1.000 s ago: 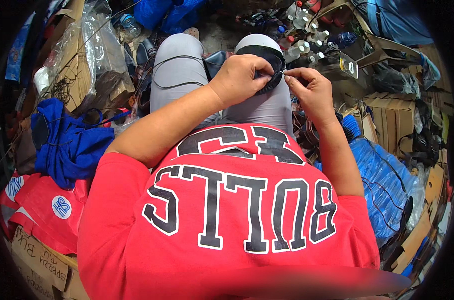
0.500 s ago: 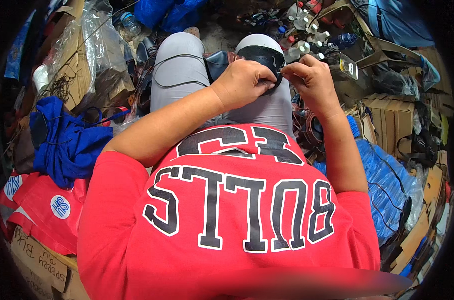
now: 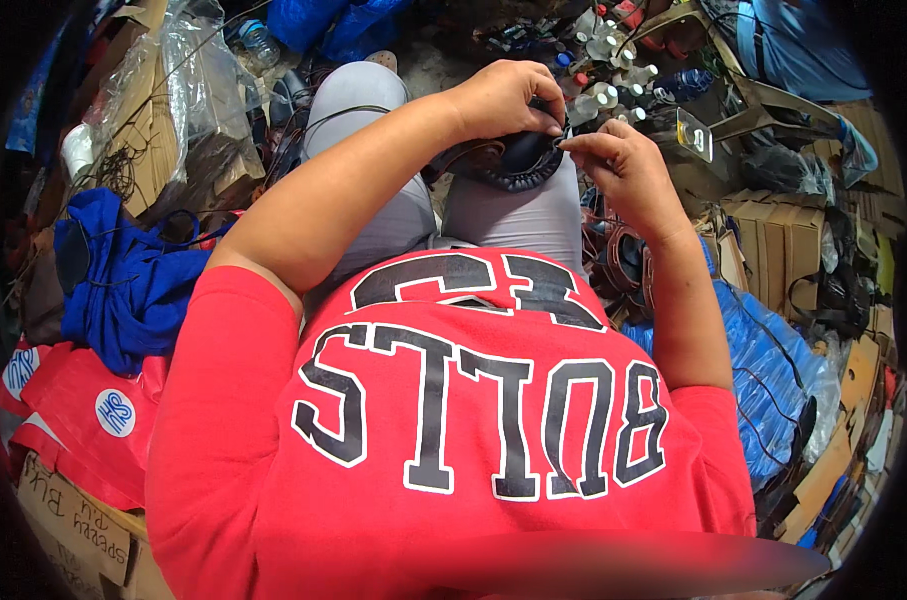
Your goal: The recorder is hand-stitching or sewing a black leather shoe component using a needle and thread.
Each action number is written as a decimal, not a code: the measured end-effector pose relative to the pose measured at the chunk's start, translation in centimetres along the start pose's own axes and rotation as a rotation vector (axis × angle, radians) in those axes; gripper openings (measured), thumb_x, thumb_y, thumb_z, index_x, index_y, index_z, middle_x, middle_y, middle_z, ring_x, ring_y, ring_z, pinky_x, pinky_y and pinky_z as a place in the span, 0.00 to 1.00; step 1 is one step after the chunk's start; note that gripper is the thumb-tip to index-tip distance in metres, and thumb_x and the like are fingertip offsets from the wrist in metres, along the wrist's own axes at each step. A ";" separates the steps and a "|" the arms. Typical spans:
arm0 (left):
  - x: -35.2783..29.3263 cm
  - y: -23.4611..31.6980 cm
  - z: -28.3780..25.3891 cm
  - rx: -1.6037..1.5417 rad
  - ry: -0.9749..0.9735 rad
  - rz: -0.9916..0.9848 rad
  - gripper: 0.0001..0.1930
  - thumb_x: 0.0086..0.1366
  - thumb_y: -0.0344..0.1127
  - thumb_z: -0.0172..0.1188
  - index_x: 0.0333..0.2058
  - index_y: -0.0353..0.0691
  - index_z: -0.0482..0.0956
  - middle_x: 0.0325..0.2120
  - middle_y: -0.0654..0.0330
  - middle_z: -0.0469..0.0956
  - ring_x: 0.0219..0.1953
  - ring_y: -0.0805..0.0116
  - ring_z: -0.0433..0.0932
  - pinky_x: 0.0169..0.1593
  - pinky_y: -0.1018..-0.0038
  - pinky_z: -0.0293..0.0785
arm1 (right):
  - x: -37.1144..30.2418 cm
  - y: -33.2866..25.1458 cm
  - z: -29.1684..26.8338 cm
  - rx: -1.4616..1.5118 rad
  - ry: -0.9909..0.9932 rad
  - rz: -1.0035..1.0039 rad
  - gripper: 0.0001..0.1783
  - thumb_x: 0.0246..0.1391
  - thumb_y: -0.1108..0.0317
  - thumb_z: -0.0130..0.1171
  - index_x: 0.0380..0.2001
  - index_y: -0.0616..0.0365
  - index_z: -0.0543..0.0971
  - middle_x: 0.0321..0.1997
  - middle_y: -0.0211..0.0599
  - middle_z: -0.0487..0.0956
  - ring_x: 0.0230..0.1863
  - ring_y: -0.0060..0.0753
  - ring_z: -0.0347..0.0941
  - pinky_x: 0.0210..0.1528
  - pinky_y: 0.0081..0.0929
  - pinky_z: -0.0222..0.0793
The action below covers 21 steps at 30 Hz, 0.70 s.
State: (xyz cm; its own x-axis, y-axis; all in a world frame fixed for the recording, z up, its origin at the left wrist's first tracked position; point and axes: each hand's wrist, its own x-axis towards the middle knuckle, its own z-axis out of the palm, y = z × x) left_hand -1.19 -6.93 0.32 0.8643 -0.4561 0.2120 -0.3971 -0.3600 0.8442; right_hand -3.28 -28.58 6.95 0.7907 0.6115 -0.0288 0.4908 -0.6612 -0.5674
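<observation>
Fingers (image 3: 595,147) at curved, pucker-edged black piece (image 3: 523,158)

Bright; blue plastic (image 3: 755,345) glinting; corners black; bottom partly blurred.

The floor (image 3: 429,68) — grey — holds bottles (image 3: 603,97) and cardboard (image 3: 776,235).

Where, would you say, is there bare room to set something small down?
Perhaps the small grey floor patch, bordered by the left knee, blue plastic bag and left hand. Crowded: bottles beyond the right hand, cardboard at far right.
</observation>
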 end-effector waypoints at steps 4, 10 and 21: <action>0.3 0.4 -0.1 -0.006 -0.033 -0.028 0.11 0.50 0.32 0.72 0.34 0.45 0.84 0.41 0.61 0.77 0.45 0.64 0.76 0.50 0.69 0.71 | 0.5 0.7 1.5 0.134 0.079 -0.057 0.08 0.49 0.69 0.67 0.32 0.59 0.81 0.27 0.36 0.77 0.30 0.33 0.74 0.33 0.29 0.69; -2.8 3.5 -1.8 0.972 0.508 -0.022 0.27 0.47 0.46 0.72 0.48 0.53 0.77 0.58 0.58 0.66 0.55 0.52 0.67 0.54 0.52 0.60 | 1.4 1.2 1.0 0.528 0.029 0.066 0.14 0.51 0.67 0.69 0.39 0.58 0.78 0.30 0.21 0.74 0.32 0.13 0.66 0.34 0.17 0.65; -3.7 2.6 1.2 0.448 0.178 -0.003 0.08 0.50 0.40 0.71 0.30 0.57 0.83 0.53 0.71 0.72 0.67 0.55 0.55 0.62 0.46 0.42 | 4.6 3.4 0.6 0.495 -0.441 0.173 0.16 0.60 0.56 0.61 0.33 0.60 0.78 0.27 0.17 0.71 0.30 0.12 0.62 0.34 0.18 0.60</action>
State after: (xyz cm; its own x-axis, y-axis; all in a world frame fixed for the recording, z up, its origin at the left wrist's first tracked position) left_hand -5.82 -7.14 1.10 0.8897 -0.3222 0.3233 -0.4543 -0.6940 0.5585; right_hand 1.82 -27.73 4.37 0.5680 0.7041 -0.4263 0.0626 -0.5533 -0.8306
